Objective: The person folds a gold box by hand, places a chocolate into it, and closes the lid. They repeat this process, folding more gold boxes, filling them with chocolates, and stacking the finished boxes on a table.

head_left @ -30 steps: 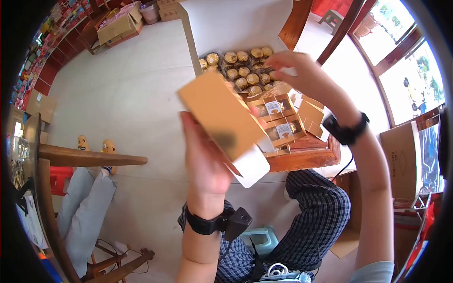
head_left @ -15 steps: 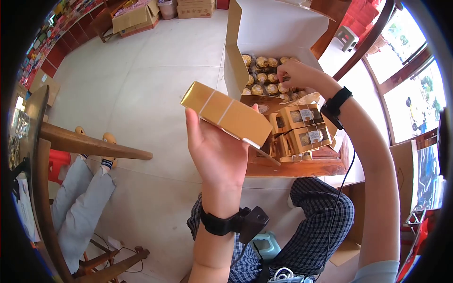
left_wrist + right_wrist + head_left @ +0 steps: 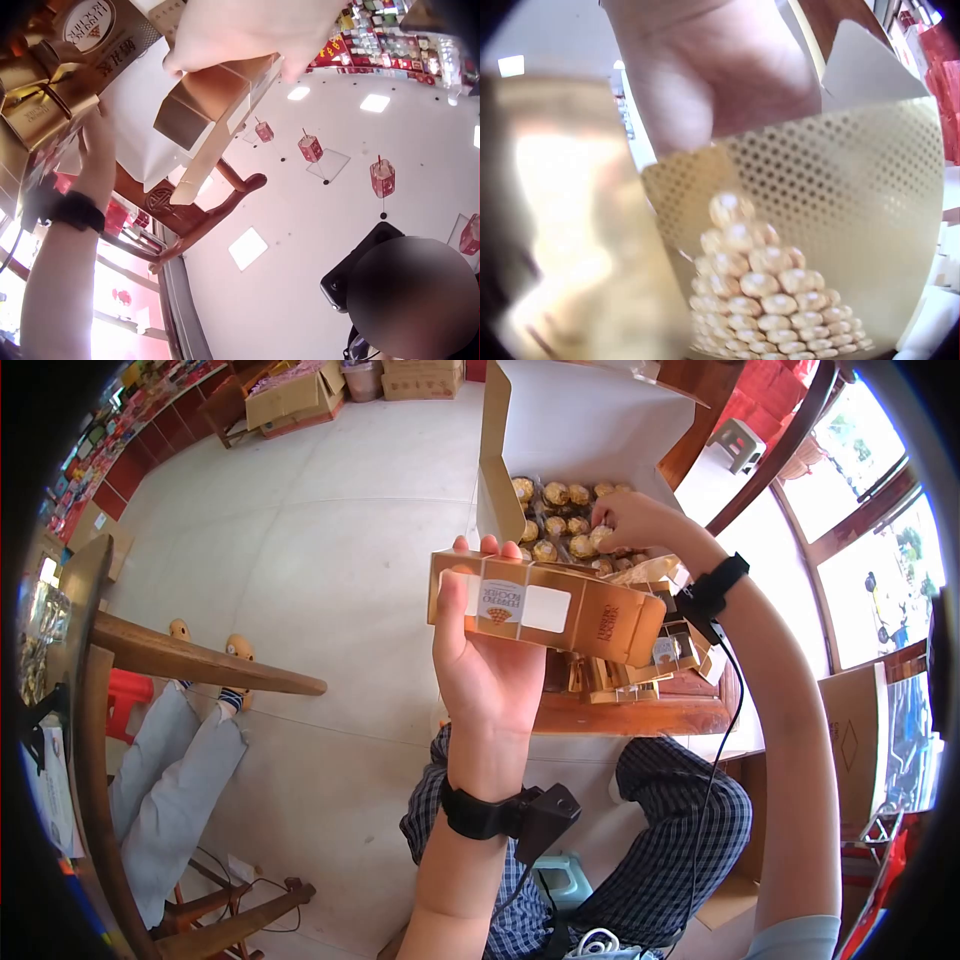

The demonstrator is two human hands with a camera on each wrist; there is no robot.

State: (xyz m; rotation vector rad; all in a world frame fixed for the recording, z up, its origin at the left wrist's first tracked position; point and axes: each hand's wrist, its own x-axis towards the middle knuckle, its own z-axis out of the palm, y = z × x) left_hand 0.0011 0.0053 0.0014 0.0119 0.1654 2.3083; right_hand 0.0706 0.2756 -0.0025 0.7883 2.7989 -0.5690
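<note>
My left hand (image 3: 490, 670) grips a small gold chocolate gift box (image 3: 620, 622), thumb on its near side and fingertips over the far edge. An oval label and a white panel show on the box, and a flap stands out at its end in the left wrist view. My right hand (image 3: 640, 523) reaches into a large carton (image 3: 590, 420) of gold-wrapped chocolates (image 3: 556, 493). Its bent fingers meet a chocolate; I cannot tell whether they pinch it. In the right wrist view, the carton's printed front (image 3: 772, 292) hides the fingertips.
Several small gold boxes (image 3: 612, 678) lie in front of the carton on a wooden seat (image 3: 650, 715). A cable hangs from the right wrist. At left are a wooden rail (image 3: 210, 655) and another person's legs (image 3: 180, 790). A turquoise stool (image 3: 565, 882) shows below.
My left hand has turned the gift box, so its labelled face shows, and moved it right. My right hand has come down from above the carton in among the chocolates.
</note>
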